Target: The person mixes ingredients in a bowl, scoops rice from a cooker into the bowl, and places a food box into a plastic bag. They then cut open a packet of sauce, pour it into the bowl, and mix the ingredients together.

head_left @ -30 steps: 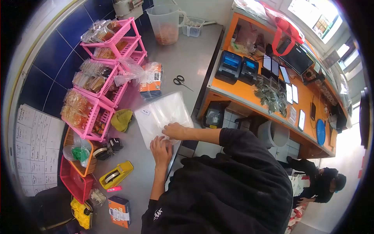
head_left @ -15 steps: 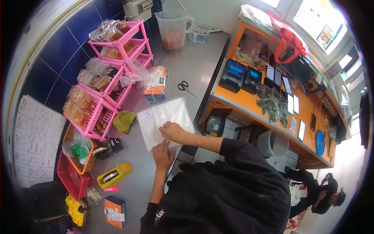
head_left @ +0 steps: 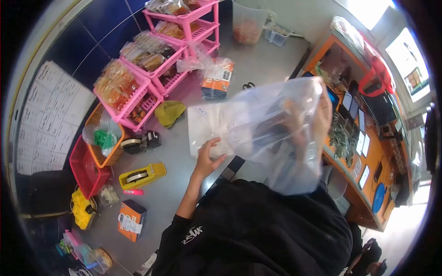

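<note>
One clear bag (head_left: pixel 283 138) lifted off one stack (head_left: pixel 212 123)

The large, thin, clear plastic bag (head_left: pixel 297 142) gleams in glossy creases, and the flat white stack of plastic bags (head_left: pixel 202 126) looks smooth and milky. The grey metal tabletop (head_left: pixel 177 154) shines softly; the crumpled olive-green cloth (head_left: pixel 169 113) looks matt, the dark-blue wall tiles (head_left: pixel 106 28) glossy.

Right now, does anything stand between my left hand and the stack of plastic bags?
Nothing visible does: your left hand lies over the near edge of the stack. The raised clear bag overlaps only the stack's right side in view.
</note>
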The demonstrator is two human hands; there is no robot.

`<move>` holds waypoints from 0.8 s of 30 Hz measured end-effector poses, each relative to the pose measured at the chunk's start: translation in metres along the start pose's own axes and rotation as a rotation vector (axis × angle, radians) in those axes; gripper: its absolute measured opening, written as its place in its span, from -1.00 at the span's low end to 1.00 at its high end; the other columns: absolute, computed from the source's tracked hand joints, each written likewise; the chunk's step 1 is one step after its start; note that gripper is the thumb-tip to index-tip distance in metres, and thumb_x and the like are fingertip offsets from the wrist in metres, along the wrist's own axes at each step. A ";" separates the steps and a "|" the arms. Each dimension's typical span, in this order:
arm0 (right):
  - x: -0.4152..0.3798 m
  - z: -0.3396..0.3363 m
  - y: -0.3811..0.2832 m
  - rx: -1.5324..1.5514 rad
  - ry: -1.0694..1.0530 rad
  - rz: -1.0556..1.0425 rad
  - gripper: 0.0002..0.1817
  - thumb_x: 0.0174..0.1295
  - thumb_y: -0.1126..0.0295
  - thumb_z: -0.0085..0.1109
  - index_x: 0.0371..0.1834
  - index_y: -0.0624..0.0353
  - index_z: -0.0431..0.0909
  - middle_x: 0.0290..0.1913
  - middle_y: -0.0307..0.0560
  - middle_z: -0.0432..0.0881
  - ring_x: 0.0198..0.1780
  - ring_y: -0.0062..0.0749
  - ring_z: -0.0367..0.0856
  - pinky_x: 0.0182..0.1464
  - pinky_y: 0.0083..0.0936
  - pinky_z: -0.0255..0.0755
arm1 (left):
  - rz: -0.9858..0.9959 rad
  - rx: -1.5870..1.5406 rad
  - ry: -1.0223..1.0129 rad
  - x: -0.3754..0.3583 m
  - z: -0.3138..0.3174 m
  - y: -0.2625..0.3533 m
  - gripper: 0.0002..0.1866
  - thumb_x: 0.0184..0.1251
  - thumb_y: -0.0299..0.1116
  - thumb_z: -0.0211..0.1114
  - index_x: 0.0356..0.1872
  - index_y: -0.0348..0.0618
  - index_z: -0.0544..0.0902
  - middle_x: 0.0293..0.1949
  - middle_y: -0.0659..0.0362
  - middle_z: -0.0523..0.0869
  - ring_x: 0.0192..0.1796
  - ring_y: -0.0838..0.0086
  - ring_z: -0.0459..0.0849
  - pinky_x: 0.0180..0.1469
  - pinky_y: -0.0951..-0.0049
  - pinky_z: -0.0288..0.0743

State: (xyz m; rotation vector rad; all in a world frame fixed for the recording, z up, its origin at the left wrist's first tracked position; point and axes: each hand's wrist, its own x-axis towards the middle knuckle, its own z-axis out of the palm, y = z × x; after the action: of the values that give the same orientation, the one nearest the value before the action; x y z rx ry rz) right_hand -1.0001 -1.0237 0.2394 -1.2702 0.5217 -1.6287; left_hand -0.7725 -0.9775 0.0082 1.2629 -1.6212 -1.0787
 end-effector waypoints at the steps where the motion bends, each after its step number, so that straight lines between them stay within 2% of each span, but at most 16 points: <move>1: 0.004 0.001 -0.010 0.049 -0.012 -0.004 -0.78 0.33 0.41 -0.03 -0.03 0.24 0.48 -0.25 -0.20 0.51 -0.30 -0.64 0.49 -0.26 -0.68 0.38 | 0.028 -0.254 0.034 0.004 0.002 0.005 -0.28 0.06 -0.01 0.39 0.21 -0.14 0.39 0.20 0.03 0.45 0.27 0.26 0.36 0.34 0.15 0.03; 4: 0.008 0.006 -0.010 0.062 -0.004 0.073 -0.77 0.32 0.40 -0.01 -0.02 0.25 0.48 -0.23 -0.20 0.52 -0.27 -0.63 0.50 -0.22 -0.67 0.38 | 0.145 -1.103 -0.097 0.016 0.018 0.020 -0.21 0.06 -0.01 0.43 0.26 -0.15 0.31 0.21 0.04 0.44 0.30 0.30 0.32 0.38 0.18 0.03; 6: 0.008 0.006 0.006 0.022 0.057 0.166 -0.76 0.32 0.40 0.01 -0.02 0.25 0.48 -0.22 -0.19 0.52 -0.26 -0.62 0.50 -0.19 -0.66 0.38 | 0.132 -1.420 -0.163 0.022 0.022 0.063 -0.26 0.09 -0.05 0.42 0.25 -0.15 0.33 0.14 0.05 0.47 0.23 0.32 0.41 0.28 0.25 0.20; 8: 0.002 -0.002 0.013 0.000 0.149 0.236 -0.75 0.31 0.40 0.03 -0.01 0.25 0.48 -0.21 -0.19 0.52 -0.24 -0.62 0.50 -0.16 -0.65 0.38 | 0.088 -1.453 -0.197 0.019 0.026 0.070 -0.36 0.14 -0.10 0.39 0.19 -0.15 0.38 0.04 0.08 0.52 0.11 0.38 0.50 0.15 0.35 0.34; 10: -0.007 -0.023 0.009 -0.038 0.287 0.285 -0.75 0.30 0.39 0.04 0.00 0.26 0.48 -0.20 -0.19 0.53 -0.22 -0.61 0.50 -0.14 -0.65 0.38 | -0.005 -1.207 -0.203 0.013 0.034 0.041 -0.50 0.21 -0.14 0.35 0.09 -0.16 0.47 -0.10 0.14 0.59 -0.04 0.48 0.58 -0.02 0.47 0.45; 13: -0.020 -0.075 -0.002 -0.158 0.525 0.365 -0.73 0.30 0.39 0.07 0.00 0.26 0.48 -0.18 -0.19 0.53 -0.19 -0.60 0.50 -0.09 -0.64 0.38 | -0.186 -1.076 -0.347 0.005 0.036 0.041 -0.69 0.31 -0.15 0.25 -0.11 -0.16 0.58 -0.34 0.29 0.60 -0.25 0.63 0.57 -0.17 0.57 0.44; 14: -0.026 -0.097 -0.003 -0.222 0.575 0.393 -0.73 0.29 0.39 0.08 0.01 0.26 0.48 -0.18 -0.19 0.53 -0.18 -0.59 0.50 -0.08 -0.63 0.38 | -0.249 -0.962 -0.317 -0.001 0.040 0.046 -0.73 0.34 -0.14 0.22 -0.27 -0.15 0.62 -0.47 0.37 0.55 -0.31 0.67 0.53 -0.17 0.56 0.43; 15: -0.031 -0.119 -0.003 -0.283 0.609 0.428 -0.72 0.29 0.38 0.08 0.01 0.27 0.48 -0.17 -0.19 0.53 -0.17 -0.59 0.50 -0.07 -0.63 0.38 | -0.242 -0.975 -0.322 -0.006 0.048 0.045 -0.75 0.35 -0.15 0.22 -0.26 -0.14 0.60 -0.46 0.37 0.54 -0.30 0.67 0.52 -0.16 0.56 0.43; 17: -0.058 -0.205 0.005 -0.507 0.497 0.351 -0.74 0.31 0.36 0.06 -0.01 0.26 0.50 -0.20 -0.23 0.55 -0.24 -0.59 0.52 -0.15 -0.63 0.41 | -0.227 -1.001 -0.342 -0.012 0.067 0.043 -0.78 0.36 -0.17 0.21 -0.24 -0.12 0.57 -0.43 0.37 0.53 -0.29 0.68 0.52 -0.14 0.56 0.44; 18: -0.063 -0.218 0.005 -0.551 0.502 0.375 -0.75 0.32 0.35 0.04 -0.03 0.26 0.51 -0.22 -0.24 0.56 -0.28 -0.59 0.52 -0.20 -0.63 0.42 | -0.377 -1.167 -0.193 -0.015 0.070 0.062 -0.83 0.34 -0.25 0.24 -0.20 -0.10 0.53 -0.33 0.34 0.55 -0.25 0.67 0.54 -0.09 0.51 0.47; 19: -0.065 -0.219 0.003 -0.595 0.506 0.399 -0.75 0.33 0.34 0.03 -0.05 0.25 0.52 -0.25 -0.26 0.57 -0.33 -0.59 0.52 -0.26 -0.63 0.43 | -0.370 -1.255 -0.235 -0.016 0.072 0.063 -0.84 0.33 -0.28 0.24 -0.18 -0.10 0.52 -0.29 0.32 0.56 -0.23 0.66 0.55 -0.08 0.51 0.48; 21: -0.066 -0.224 -0.007 -0.549 0.640 0.580 -0.75 0.36 0.31 -0.02 -0.09 0.22 0.55 -0.31 -0.29 0.59 -0.42 -0.59 0.52 -0.38 -0.62 0.43 | -0.351 -1.423 -0.326 -0.011 0.072 0.062 -0.83 0.32 -0.35 0.25 -0.13 -0.10 0.51 -0.21 0.30 0.57 -0.20 0.63 0.56 -0.05 0.51 0.50; 22: -0.072 -0.272 -0.003 -0.496 0.401 0.637 -0.73 0.36 0.25 -0.01 -0.12 0.22 0.55 -0.41 -0.27 0.59 -0.52 -0.59 0.50 -0.51 -0.59 0.38 | -0.327 -1.413 -0.374 -0.008 0.074 0.056 -0.87 0.29 -0.41 0.27 -0.21 -0.11 0.51 -0.27 0.31 0.58 -0.21 0.60 0.58 -0.09 0.53 0.52; 24: -0.082 -0.279 -0.011 -1.103 0.154 0.715 -0.69 0.35 0.21 0.02 -0.12 0.27 0.54 -0.37 -0.10 0.62 -0.33 -0.42 0.58 -0.30 -0.49 0.43 | -0.463 -1.295 -0.311 -0.004 0.071 0.070 -0.87 0.26 -0.44 0.29 -0.27 -0.11 0.49 -0.35 0.30 0.58 -0.29 0.60 0.59 -0.17 0.57 0.54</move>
State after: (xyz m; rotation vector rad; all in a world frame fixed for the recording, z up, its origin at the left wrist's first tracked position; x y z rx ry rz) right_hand -1.2578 -1.0083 0.1062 -1.4202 1.8887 -0.7733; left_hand -0.8596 -0.9536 0.0510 0.5471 -0.4639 -2.1621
